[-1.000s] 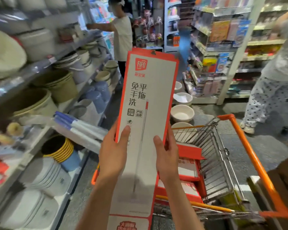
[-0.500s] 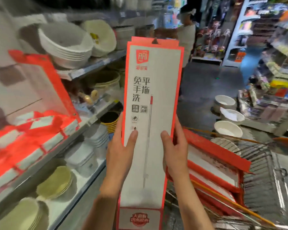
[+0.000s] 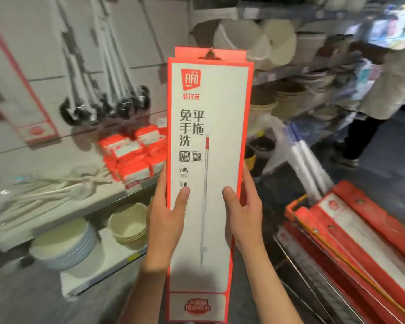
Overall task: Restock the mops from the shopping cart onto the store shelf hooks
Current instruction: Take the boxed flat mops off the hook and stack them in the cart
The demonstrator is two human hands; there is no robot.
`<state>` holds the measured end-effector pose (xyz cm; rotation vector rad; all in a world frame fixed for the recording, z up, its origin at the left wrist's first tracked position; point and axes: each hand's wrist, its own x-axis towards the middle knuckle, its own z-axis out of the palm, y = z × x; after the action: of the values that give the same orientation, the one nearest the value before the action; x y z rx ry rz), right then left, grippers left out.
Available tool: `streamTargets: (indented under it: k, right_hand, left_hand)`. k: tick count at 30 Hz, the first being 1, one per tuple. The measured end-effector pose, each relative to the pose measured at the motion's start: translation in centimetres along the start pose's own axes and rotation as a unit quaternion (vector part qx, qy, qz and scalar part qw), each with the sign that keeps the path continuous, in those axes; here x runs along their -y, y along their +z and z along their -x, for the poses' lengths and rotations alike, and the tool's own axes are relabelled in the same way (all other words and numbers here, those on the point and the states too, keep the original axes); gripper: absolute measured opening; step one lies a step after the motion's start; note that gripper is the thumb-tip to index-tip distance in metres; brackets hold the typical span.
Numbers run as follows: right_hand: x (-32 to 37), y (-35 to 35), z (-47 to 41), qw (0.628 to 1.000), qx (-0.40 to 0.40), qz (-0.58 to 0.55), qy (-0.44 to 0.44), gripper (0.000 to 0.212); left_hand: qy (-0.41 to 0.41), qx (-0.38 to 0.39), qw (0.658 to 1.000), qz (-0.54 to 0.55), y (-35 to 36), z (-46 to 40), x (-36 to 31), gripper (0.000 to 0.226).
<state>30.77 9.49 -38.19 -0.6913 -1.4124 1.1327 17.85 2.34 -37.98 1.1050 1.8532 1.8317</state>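
Observation:
I hold a tall white and red boxed mop (image 3: 216,127) upright in front of me, its hang tab at the top. My left hand (image 3: 166,211) grips its left edge, thumb on the front. My right hand (image 3: 244,212) grips the right edge the same way. At the lower right the shopping cart (image 3: 313,284) holds more red and white mop boxes (image 3: 360,232) lying flat. One mop box (image 3: 26,97) hangs on the wall panel at the far left. The hooks themselves are too blurred to make out.
White-handled brushes (image 3: 103,90) hang on the panel left of my box. Below them a shelf (image 3: 131,195) carries small red packs (image 3: 133,155) and pale utensils, with stacked basins (image 3: 68,244) and bowls underneath. A person (image 3: 388,85) stands at the right by shelves of basins.
My view has swung left from the aisle to the wall panel with hanging goods. The mop box stays upright in both hands; the cart now sits at the lower right.

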Motion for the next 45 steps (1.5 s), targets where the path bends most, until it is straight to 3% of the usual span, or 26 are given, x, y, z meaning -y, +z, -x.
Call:
streamTargets:
  k: [9,18,23,45]
  right_hand:
    - [-0.7,11.4,2.1,0.988,0.146,-0.051,0.017,0.058]
    - [-3.1,18.5,1.2,0.96,0.248,-0.118,0.048,0.06]
    - [-4.4,22.6,-2.3,0.946,0.287,-0.139,0.051,0.059]
    - [-9.5,34.4,-11.7,0.905,0.391,-0.167,0.018,0.055]
  left_hand:
    - [-0.019,-0.136,0.99,-0.03,-11.2,0.6,2.4,0.061]
    - [0.028,-0.231,0.97,-0.072,-15.9,-0.6,3.7,0.058]
    - [-0.043,-0.291,0.949,-0.113,-16.8,-4.3,3.7,0.055]
    - [-0.072,-0.347,0.923,-0.15,-20.0,-16.2,6.8,0.05]
